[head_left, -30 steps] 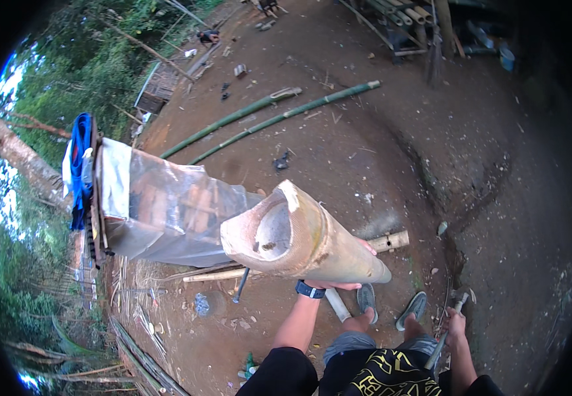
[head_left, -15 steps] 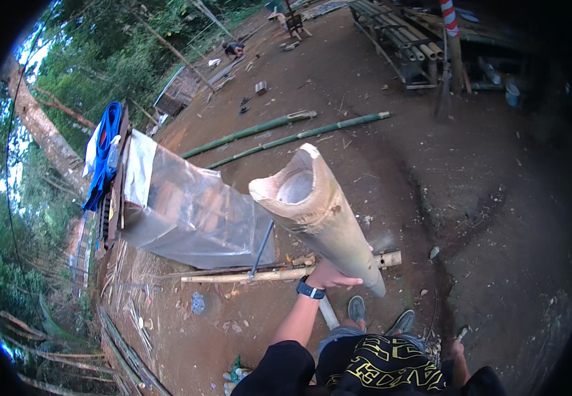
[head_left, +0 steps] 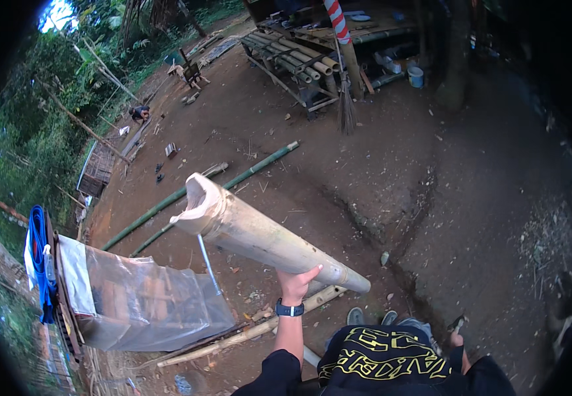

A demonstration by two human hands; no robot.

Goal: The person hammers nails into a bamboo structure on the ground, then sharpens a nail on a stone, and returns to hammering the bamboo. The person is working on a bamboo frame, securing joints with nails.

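A thick pale bamboo tube (head_left: 269, 237) slants across the middle, its wide end up at the left and its narrower end low at the right. The wide end has a notched, curved cut rim. From beneath, my left hand (head_left: 294, 285) grips the tube near its middle, with the thumb along its side; the other fingers are mostly hidden. Low at the right, by my side, my right hand (head_left: 456, 338) is closed on a small tool (head_left: 458, 323) whose short end sticks out above the fist; its kind is unclear.
Left of me stands a frame covered in clear plastic sheet (head_left: 160, 303), with a blue cloth (head_left: 40, 264) at its end. Bamboo poles (head_left: 259, 165) lie on the dirt ahead. A bamboo bench (head_left: 292, 59) stands farther off. A person (head_left: 141, 113) crouches far left. A pale pole (head_left: 246, 333) lies near my feet.
My left hand has tilted the bamboo tube, so its wide end swings left and its mouth faces more sideways. The view has turned right, shifting the surroundings left. My right hand shows more clearly.
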